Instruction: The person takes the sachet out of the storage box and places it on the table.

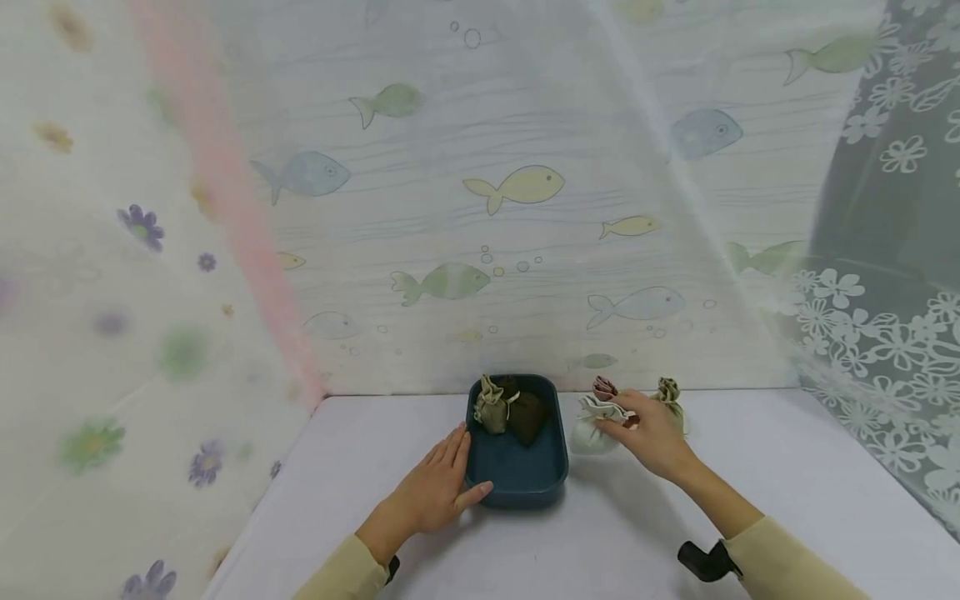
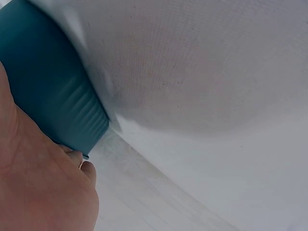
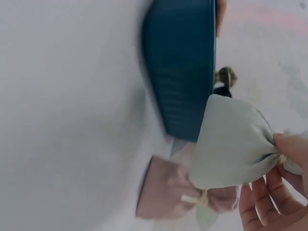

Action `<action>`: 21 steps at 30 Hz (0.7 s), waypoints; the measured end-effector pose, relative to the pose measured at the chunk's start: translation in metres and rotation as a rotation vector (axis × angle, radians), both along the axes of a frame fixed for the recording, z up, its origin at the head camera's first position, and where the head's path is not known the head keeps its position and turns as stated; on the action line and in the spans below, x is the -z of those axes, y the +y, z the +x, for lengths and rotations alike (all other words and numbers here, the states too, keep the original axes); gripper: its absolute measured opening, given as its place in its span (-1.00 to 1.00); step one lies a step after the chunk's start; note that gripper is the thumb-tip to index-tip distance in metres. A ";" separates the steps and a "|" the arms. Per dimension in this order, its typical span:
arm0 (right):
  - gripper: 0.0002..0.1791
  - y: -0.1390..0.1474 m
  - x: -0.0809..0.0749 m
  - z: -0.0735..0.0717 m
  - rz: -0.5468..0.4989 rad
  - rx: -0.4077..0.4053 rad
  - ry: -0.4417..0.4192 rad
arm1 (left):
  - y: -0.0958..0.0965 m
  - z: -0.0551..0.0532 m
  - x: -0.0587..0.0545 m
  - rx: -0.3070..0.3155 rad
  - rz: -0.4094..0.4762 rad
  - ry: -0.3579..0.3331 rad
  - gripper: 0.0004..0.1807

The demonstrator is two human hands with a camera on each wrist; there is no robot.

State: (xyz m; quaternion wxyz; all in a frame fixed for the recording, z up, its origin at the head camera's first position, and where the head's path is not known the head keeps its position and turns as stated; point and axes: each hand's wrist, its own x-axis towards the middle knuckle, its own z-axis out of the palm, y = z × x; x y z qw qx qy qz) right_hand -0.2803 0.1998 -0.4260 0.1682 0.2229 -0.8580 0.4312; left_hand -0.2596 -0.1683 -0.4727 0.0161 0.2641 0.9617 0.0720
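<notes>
Right hand (image 1: 652, 437) pinches the neck of the pale-green cloth drawstring pouch (image 1: 592, 437), lower frame right of centre; best a firm neck hold, left hand (image 1: 433, 493), straight-fingered, bracing the dark-blue rectangular bin (image 1: 525, 499).

Right hand (image 1: 656, 437) pinches pouch (image 1: 592, 438); left hand (image 1: 433, 490) touches tub (image 1: 521, 471).

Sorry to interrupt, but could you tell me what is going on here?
A person's left hand rests against the blue bin, while the right hand pinches a pale drawstring pouch by its neck, to the bin's right. In the bin are an olive pouch and a dark brown pouch; a mauve pouch and a greenish pouch are outside it.
</notes>
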 end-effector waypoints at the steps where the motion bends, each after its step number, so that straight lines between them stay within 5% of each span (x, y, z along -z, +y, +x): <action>1: -0.85 0.004 0.000 0.001 0.008 0.010 0.008 | 0.000 0.000 0.000 0.001 -0.002 -0.001 0.12; 21: -0.78 0.077 0.027 -0.001 0.128 0.239 -0.029 | 0.002 0.001 -0.002 -0.007 0.008 -0.011 0.11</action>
